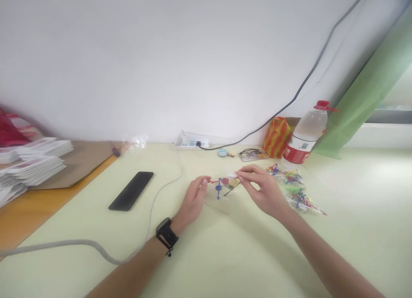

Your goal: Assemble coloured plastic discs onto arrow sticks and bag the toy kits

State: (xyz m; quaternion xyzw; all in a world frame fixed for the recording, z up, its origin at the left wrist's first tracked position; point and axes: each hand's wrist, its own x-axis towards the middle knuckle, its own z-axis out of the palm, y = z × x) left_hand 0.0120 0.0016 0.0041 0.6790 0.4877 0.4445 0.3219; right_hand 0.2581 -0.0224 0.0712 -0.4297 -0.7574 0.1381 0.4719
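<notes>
Between my two hands is a clear plastic bag [228,183] with small red, blue, yellow and dark plastic pieces inside, some shaped like arrows. My left hand [194,196], below a black wristwatch, pinches the bag's left side. My right hand [262,188] pinches its upper right edge between thumb and fingers. The bag appears held just above the table. Just right of my right hand lie more clear bags of similar coloured pieces [302,199], partly hidden behind the hand and wrist.
A large bottle [300,139] stands at the back right beside a red and yellow striped bag [276,137]. Eyeglasses [251,153] and a power strip [192,144] lie near the wall. A black slab [131,190], a grey cable [96,245] and stacked white cards [35,171] are leftward.
</notes>
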